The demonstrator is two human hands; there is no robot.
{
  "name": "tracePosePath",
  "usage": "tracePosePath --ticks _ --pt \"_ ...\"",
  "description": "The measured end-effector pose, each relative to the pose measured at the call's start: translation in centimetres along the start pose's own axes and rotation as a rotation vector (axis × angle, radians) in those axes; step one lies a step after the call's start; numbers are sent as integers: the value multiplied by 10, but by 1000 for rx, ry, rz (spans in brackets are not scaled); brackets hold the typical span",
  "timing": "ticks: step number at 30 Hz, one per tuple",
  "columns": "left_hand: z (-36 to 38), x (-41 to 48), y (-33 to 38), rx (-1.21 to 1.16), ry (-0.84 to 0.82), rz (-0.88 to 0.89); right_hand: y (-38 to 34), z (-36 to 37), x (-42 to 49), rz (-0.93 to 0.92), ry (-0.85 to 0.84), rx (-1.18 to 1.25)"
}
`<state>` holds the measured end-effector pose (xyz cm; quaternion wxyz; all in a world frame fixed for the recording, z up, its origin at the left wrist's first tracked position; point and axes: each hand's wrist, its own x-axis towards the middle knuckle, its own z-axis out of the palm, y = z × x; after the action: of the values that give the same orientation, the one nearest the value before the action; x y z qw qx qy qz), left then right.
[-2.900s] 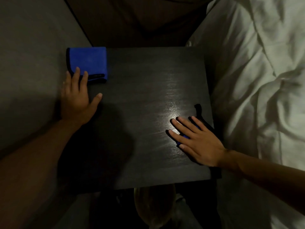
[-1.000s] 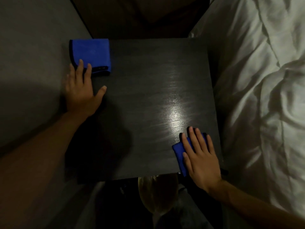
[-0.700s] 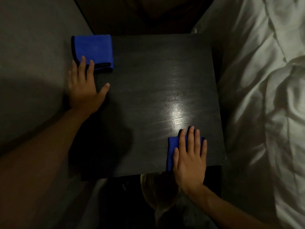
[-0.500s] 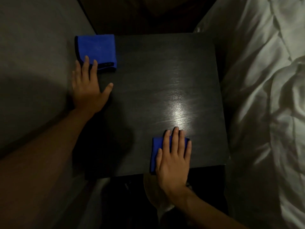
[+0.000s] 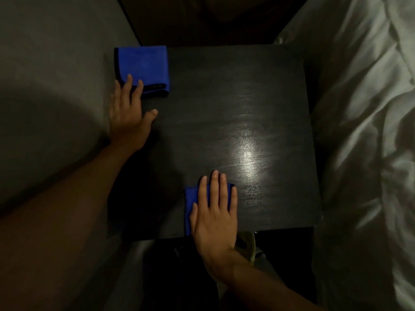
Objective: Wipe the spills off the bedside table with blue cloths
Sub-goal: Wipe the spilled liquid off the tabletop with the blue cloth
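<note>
The dark wooden bedside table (image 5: 224,90) fills the middle of the head view, with a shiny patch right of centre. My right hand (image 5: 214,216) lies flat on a folded blue cloth (image 5: 189,203) at the table's near edge, pressing it down; most of that cloth is hidden under the palm. A second folded blue cloth (image 5: 143,68) sits in the far left corner. My left hand (image 5: 129,117) rests flat on the table's left edge, fingers spread, with two fingertips on that cloth's near edge.
A white rumpled bed sheet (image 5: 363,131) runs along the table's right side. A grey wall (image 5: 56,86) borders the left side. Below the near edge, something pale and rounded (image 5: 249,243) shows in the dark gap.
My right hand has slid its blue cloth leftward along the near edge, from the near right corner toward the middle. The left hand and the corner cloth have stayed put.
</note>
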<state>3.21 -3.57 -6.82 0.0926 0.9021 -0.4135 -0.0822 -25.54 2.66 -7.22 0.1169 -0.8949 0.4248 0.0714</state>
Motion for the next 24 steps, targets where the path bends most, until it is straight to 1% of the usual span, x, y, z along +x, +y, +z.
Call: tracePosePath --ticks 8,12,14,18,22,24 --pt "-5 4 0 -66 -18 -16 -41 2 13 -259 2 70" --pt "-6 5 0 -38 -12 -11 -64 6 18 -409 -23 101" --pt "-7 6 2 -14 -3 -11 -74 10 18 -451 -25 101" --pt "-7 9 1 -14 -14 -24 -94 16 19 -467 -24 77" --pt "-10 10 -5 45 -30 49 -114 18 21 -384 -42 58" --pt "-16 13 -7 65 -30 85 -118 16 22 -342 -48 91"
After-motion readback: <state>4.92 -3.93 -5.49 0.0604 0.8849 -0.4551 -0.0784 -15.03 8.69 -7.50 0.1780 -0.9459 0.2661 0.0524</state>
